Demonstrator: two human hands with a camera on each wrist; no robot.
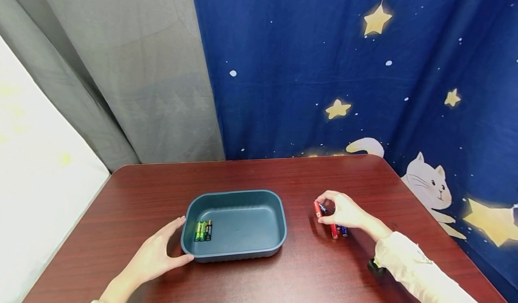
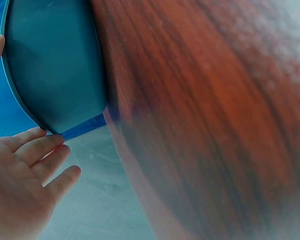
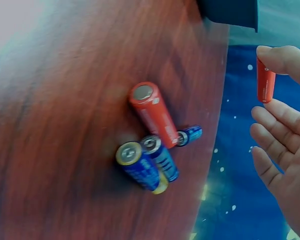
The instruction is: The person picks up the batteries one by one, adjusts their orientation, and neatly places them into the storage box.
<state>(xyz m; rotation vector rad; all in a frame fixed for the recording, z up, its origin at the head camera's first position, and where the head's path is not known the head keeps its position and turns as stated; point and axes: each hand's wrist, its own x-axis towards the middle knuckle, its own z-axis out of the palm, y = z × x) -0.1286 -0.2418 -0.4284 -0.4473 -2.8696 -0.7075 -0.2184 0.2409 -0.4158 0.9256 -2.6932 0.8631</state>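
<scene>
Right grip [image 1: 344, 210]: closed on one red battery [image 3: 266, 84], thumb at one end and forefinger at the other; I see the remaining fingers loosely bent below it. The red battery is located right of the teal tray [image 1: 244, 224], apart from the rest of the group.

Left grip [image 1: 155, 257]: released, fingers extended. I read contact at the tray's left end, thumb near the front corner, fingertips at the rim further back.

Battery group, right side of the table [image 1: 295, 267]: a second red battery [image 3: 155, 117], a blue battery [image 3: 163, 162] beside its lower end, a blue-and-yellow battery [image 3: 140, 167] next to that, and a small blue battery [image 3: 192, 135] nearby.

Tray contents: two green batteries [image 1: 200, 231] and one dark battery [image 1: 208, 230], side by side near the left wall.

Edges and working room: the tray rim is raised all round, with rounded corners. A stretch of tabletop separates tray and group; more lies behind the tray, up to the far edge before the star-patterned curtain [image 1: 283, 91]. The right table edge runs beyond the sleeve [image 1: 417, 262].

Labels: I see pale print on both red batteries and marks on the blue ones, too small to read.
</scene>
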